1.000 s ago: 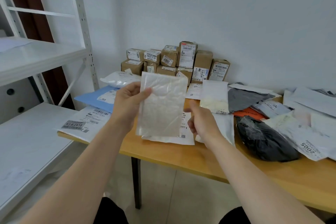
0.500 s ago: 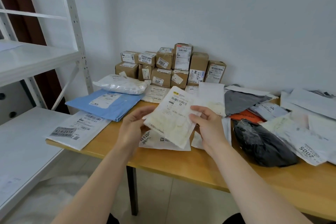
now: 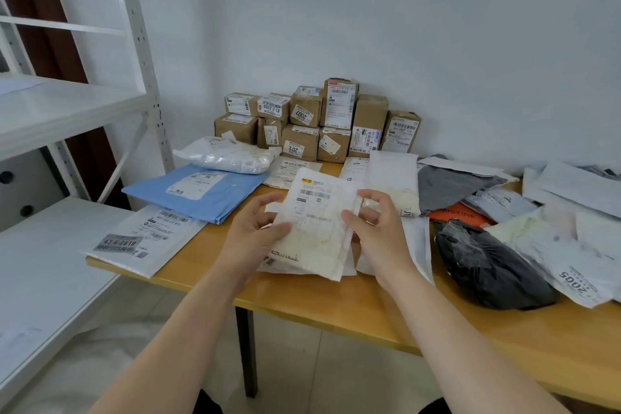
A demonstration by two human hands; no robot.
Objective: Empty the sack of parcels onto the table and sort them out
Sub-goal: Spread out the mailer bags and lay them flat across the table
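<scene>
While it is gripped at opposite edges, the white parcel (image 3: 319, 225) sits between the two hands, label side up and tilted, just above other flat white mailers (image 3: 416, 245) on the tabletop (image 3: 336, 306). The left hand (image 3: 255, 239) holds the parcel's left edge, thumb on top and fingers loosely curled. The right hand (image 3: 376, 235) pinches the right edge, thumb on the label face and fingers bent behind.

On the wooden tabletop, cardboard boxes (image 3: 319, 121) are stacked against the white wall (image 3: 403, 27). A blue mailer (image 3: 198, 188) lies to the left of the hands, with a white padded bag (image 3: 225, 155) at its far edge. A labelled white mailer (image 3: 144, 239) overhangs the near left corner. To the right lie a grey bag (image 3: 450, 181), an orange parcel (image 3: 460, 215) and a black bag (image 3: 487, 265). White metal shelving (image 3: 50, 111) stands at the left.
</scene>
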